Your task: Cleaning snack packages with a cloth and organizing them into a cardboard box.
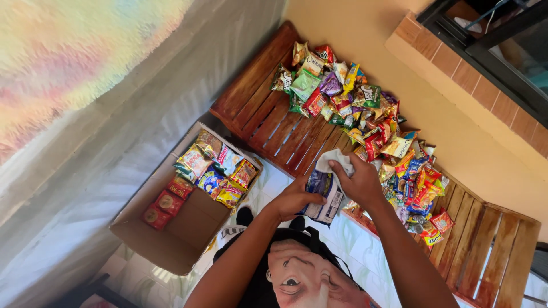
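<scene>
Cardboard box holds snack packets; hands grip pouch.

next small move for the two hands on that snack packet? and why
Probably keep wiping: draw the white cloth in the right hand down the blue-and-white packet while the left hand steadies it. The cloth sits only at the packet's top edge, both hands grip it above the floor, and it is not yet over the cardboard box, where other packets lie.

blue-white packet in hands | colourful snack packets on bench | more in box
</scene>
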